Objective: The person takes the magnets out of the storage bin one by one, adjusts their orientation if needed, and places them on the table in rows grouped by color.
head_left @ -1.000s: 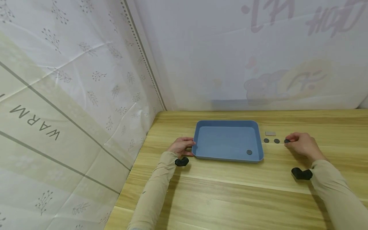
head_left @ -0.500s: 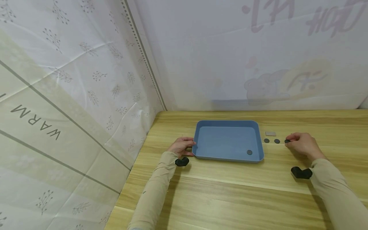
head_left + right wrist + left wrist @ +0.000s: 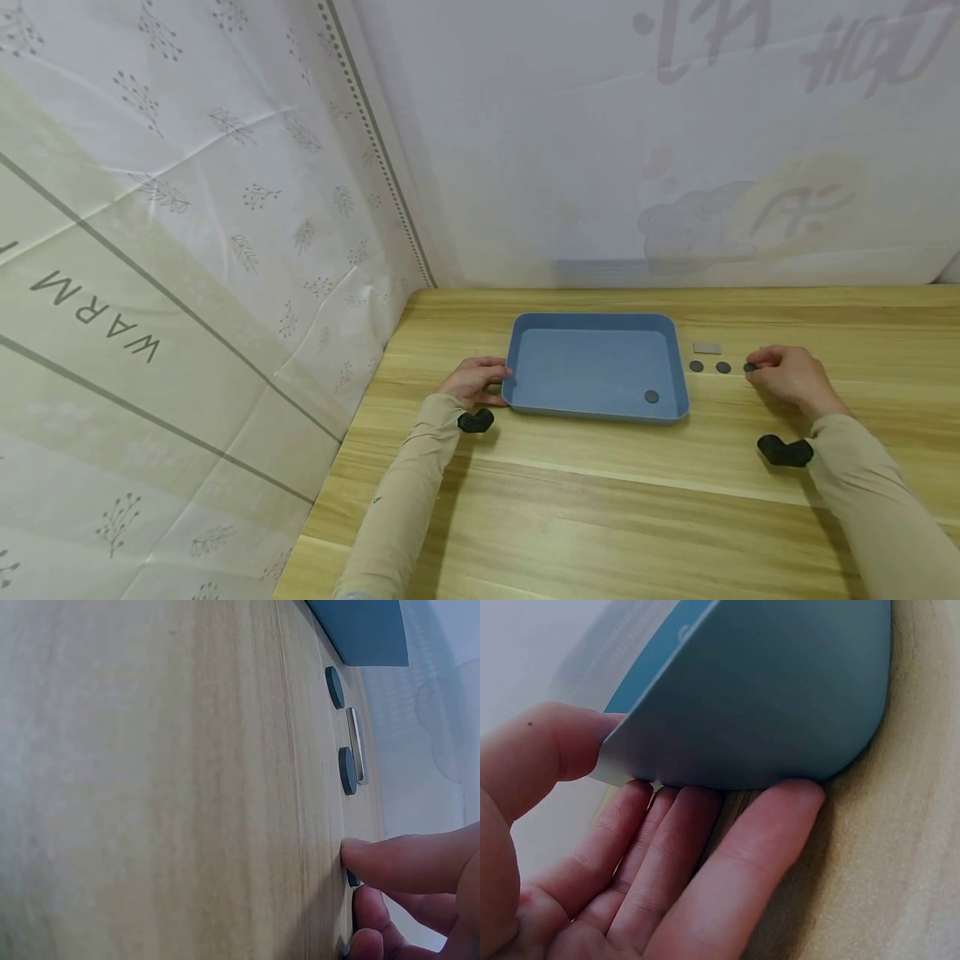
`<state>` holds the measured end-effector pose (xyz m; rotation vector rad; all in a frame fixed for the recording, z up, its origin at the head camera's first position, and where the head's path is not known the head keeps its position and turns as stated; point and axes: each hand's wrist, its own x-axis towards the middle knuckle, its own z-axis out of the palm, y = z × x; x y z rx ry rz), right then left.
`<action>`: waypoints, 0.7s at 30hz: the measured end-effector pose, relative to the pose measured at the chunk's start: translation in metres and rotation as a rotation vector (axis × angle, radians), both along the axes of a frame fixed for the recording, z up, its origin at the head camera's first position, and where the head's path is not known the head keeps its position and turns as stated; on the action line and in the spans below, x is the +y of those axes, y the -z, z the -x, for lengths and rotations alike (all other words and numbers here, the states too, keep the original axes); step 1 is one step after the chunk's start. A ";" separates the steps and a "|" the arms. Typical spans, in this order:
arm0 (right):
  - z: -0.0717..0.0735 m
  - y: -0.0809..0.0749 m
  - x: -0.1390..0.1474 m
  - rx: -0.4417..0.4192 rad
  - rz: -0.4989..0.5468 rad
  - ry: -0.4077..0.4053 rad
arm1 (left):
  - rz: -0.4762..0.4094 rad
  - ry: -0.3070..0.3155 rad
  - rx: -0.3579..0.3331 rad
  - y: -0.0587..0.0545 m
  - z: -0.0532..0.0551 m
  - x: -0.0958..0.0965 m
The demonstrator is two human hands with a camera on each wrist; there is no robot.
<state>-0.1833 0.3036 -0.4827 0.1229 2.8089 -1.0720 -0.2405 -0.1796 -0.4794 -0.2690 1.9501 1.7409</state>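
A shallow blue tray point(image 3: 596, 415) stands on the wooden table. At its left end my left hand point(image 3: 474, 382) grips the wall. In the left wrist view one digit hooks over the rim, while other fingertips point(image 3: 795, 799) press along the wall's lower edge. To the right of the tray, my right hand point(image 3: 791, 379) pinches a dark round disc point(image 3: 751, 367) down at the tabletop, mostly hidden by the fingers in the right wrist view. Two matching discs lie in line with it: a near one point(image 3: 347, 771) and a farther one point(image 3: 334, 688). Another disc point(image 3: 652, 397) lies inside the tray.
Just behind the row of discs lies a small flat grey rectangular piece point(image 3: 706, 348). A printed cloth point(image 3: 525, 167) hangs along the table's back edge, another cloth point(image 3: 210, 275) along its left side. Both wrists carry black mounts point(image 3: 784, 451).
Hardly anything differs. The whole head view shifts slightly, while both hands, the tray and the discs keep their places.
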 end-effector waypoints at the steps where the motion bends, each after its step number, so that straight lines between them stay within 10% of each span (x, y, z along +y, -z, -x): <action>1: 0.000 0.000 0.000 0.000 0.001 0.002 | -0.001 -0.002 -0.004 0.000 0.000 0.000; 21: -0.003 0.002 -0.001 0.020 -0.001 0.013 | -0.003 0.009 0.002 0.001 0.000 -0.001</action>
